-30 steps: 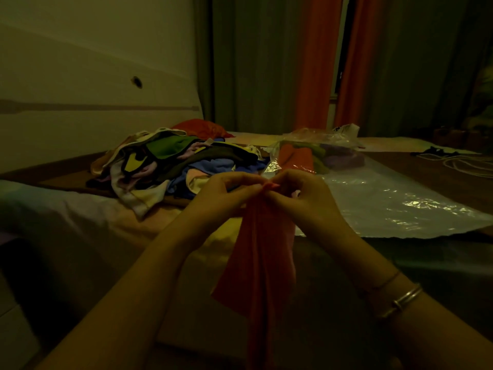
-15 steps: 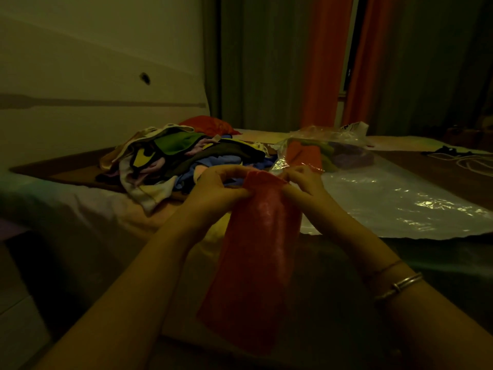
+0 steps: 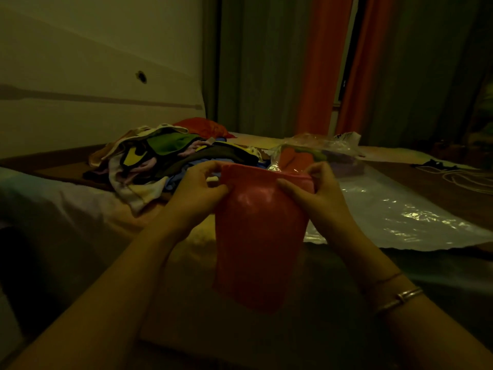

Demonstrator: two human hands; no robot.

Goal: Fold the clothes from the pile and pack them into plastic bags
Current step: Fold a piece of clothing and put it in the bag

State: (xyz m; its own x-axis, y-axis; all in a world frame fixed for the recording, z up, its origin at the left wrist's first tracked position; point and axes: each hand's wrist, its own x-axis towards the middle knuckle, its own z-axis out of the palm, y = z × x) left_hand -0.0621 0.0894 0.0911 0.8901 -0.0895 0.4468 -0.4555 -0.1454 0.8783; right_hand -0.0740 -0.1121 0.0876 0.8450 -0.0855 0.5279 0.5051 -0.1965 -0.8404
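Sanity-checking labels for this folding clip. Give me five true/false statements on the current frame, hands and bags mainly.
1. Both hands hold the red garment by its top edge. True: the left hand and the right hand each pinch an upper corner.
2. The red garment lies flat on the bed. False: it hangs from the hands, above the bed.
3. The clothes pile sits left of the hands. True.
4. The flat plastic sheet covers the clothes pile. False: it lies on the right, apart from the pile.
5. The filled plastic bag is empty. False: coloured clothes show through it.
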